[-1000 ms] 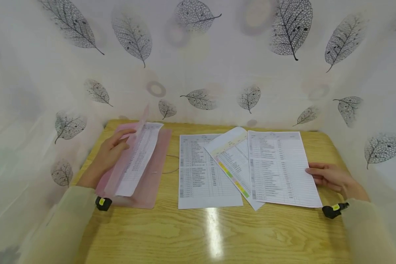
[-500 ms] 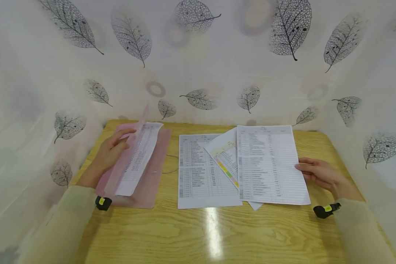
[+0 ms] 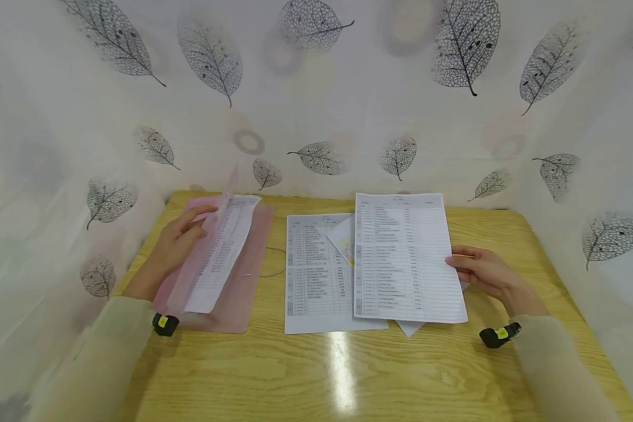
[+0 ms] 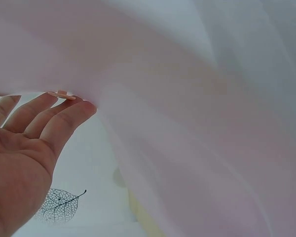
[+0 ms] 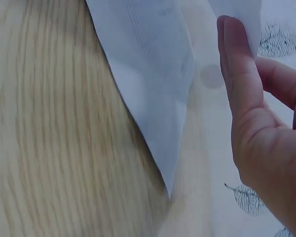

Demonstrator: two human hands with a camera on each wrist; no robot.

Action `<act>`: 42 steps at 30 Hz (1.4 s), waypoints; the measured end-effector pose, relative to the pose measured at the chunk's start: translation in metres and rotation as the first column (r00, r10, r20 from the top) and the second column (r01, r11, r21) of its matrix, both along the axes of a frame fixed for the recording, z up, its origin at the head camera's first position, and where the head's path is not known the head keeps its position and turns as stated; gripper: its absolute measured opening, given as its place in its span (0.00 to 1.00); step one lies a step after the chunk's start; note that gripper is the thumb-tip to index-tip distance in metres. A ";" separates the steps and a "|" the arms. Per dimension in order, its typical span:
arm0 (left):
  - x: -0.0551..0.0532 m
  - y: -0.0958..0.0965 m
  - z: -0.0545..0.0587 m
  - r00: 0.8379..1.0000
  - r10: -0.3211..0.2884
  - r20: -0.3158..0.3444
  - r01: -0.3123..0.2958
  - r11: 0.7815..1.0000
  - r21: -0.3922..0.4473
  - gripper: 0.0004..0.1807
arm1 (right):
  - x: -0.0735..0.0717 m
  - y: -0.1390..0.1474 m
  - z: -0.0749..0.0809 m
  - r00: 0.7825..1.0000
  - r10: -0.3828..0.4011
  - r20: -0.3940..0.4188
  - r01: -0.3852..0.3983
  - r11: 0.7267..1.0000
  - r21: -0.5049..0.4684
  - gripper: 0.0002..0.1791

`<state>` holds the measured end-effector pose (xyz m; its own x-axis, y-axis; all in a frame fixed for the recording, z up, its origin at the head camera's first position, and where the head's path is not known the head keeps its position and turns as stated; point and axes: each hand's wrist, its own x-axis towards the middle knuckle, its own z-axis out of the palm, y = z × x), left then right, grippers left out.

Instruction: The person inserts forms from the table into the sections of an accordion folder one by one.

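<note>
At the table's left, my left hand [image 3: 174,249] holds up the cover of a translucent pink folder [image 3: 253,252]. The left wrist view shows its fingers at the cover's edge, by a small round button [image 4: 63,95]. Printed sheets [image 3: 227,243] stand tilted inside the folder. My right hand [image 3: 485,272] pinches the right edge of a printed sheet [image 3: 406,264], lifted over other papers. Beneath it lie a printed sheet [image 3: 316,310] and a slanted colour-banded sheet [image 3: 343,234], mostly covered. That slanted sheet's pale corner [image 5: 158,128] shows in the right wrist view.
A thin string [image 3: 274,274] curves from the folder onto the wooden table [image 3: 274,375]. Bare wood lies in front of the papers. A leaf-patterned curtain [image 3: 348,88] hangs behind the table and along both sides. Wrist cameras sit on both arms.
My right hand has moved left with the printed sheet, sliding it over the colour-banded sheet and onto the edge of the left one. My left hand and the folder have stayed still.
</note>
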<state>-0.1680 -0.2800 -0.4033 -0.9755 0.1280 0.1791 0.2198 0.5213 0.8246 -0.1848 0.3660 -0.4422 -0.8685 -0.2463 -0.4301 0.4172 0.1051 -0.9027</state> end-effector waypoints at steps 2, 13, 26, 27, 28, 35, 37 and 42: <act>0.000 0.000 0.000 1.000 0.001 0.003 -0.001 1.000 -0.002 0.26 | -0.001 -0.008 0.000 1.000 0.001 0.000 -0.001 1.000 -0.004 0.17; 0.001 0.002 0.001 1.000 -0.005 0.004 0.005 1.000 0.009 0.26 | -0.004 -0.055 -0.001 0.999 -0.044 0.030 0.046 0.996 -0.075 0.37; 0.000 0.003 0.000 1.000 -0.005 0.003 0.005 1.000 0.014 0.26 | -0.006 -0.114 -0.002 1.000 -0.015 0.010 0.016 0.990 -0.138 0.35; -0.001 0.003 0.000 1.000 -0.003 0.002 0.003 1.000 0.015 0.26 | -0.006 -0.119 -0.002 1.000 -0.015 0.009 0.016 0.990 -0.139 0.34; -0.001 0.003 0.000 1.000 -0.004 0.002 0.003 1.000 0.016 0.26 | -0.006 -0.123 -0.002 1.000 -0.013 0.008 0.014 0.990 -0.139 0.33; -0.001 0.003 -0.001 1.000 0.011 -0.002 -0.011 1.000 0.002 0.26 | -0.007 -0.155 -0.005 1.000 -0.013 0.008 0.014 0.988 -0.153 0.29; -0.002 0.003 -0.001 1.000 0.017 0.001 -0.017 1.000 0.001 0.26 | -0.008 -0.162 -0.007 1.000 -0.019 0.017 0.021 0.988 -0.152 0.27; -0.002 0.003 -0.002 1.000 0.027 -0.007 -0.027 1.000 -0.004 0.26 | -0.008 -0.180 -0.011 0.999 -0.020 0.027 0.025 0.985 -0.173 0.27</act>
